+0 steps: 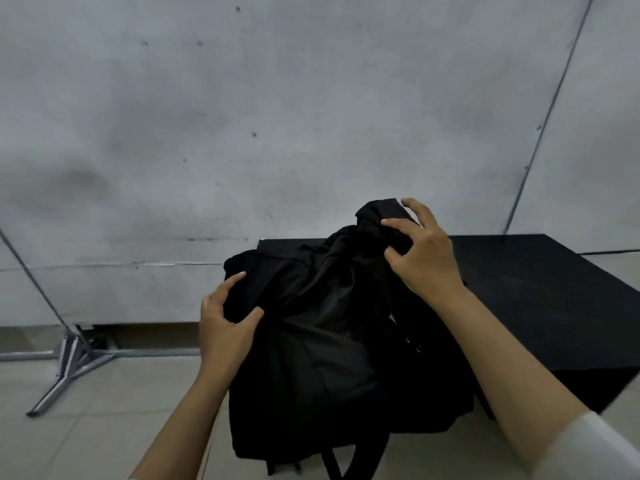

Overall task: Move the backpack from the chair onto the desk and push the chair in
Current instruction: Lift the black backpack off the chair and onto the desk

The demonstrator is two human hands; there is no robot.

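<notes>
A black backpack (pixel 322 341) hangs in front of me, held up in both hands at the left end of the black desk (pixel 540 299). My left hand (pixel 221 327) grips the fabric on its left side. My right hand (pixel 420 251) pinches the top of the backpack, which is pulled upward. Its lower part and straps dangle below the level of the desk top. The chair is not in view.
A grey concrete wall (pixel 277 116) stands right behind the desk. A metal stand with angled legs (pixel 69 362) rests on the tiled floor (pixel 104 427) at the left. A thin metal pole (pixel 550 112) leans along the wall at the right.
</notes>
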